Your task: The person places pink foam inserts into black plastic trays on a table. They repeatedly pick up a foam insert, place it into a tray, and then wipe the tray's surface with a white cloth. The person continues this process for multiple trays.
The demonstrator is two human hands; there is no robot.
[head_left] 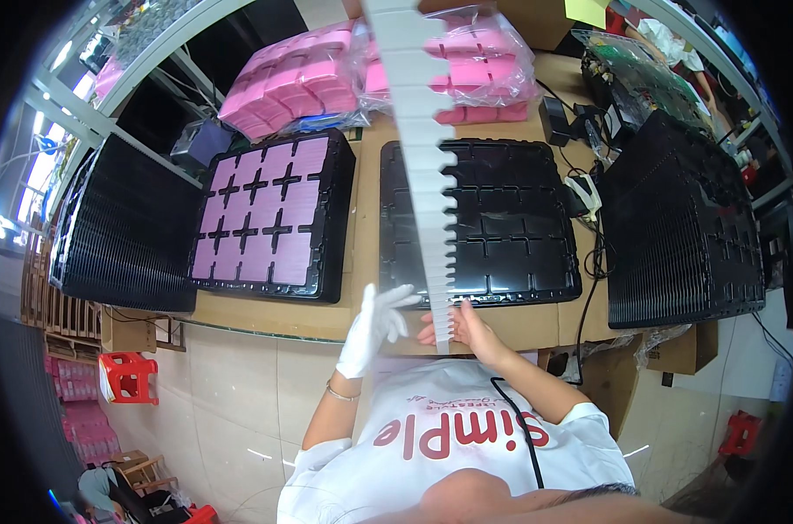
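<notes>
My left hand, in a white glove, is open with its fingers spread, near the table's front edge and touching nothing I can see. My bare right hand is at the front edge of a black plastic tray. Its thumb and fingers are apart; a white notched strip crosses in front and hides part of them. Whether the hand touches the strip or tray, I cannot tell. The tray has cross-shaped ridges, and its compartments look dark. To its left, another black tray holds pink sheets in its compartments.
Tall stacks of black trays stand at the left and right. Pink bundles, some in clear plastic, lie along the back of the table. A black adapter, cables and green circuit boards are at the right.
</notes>
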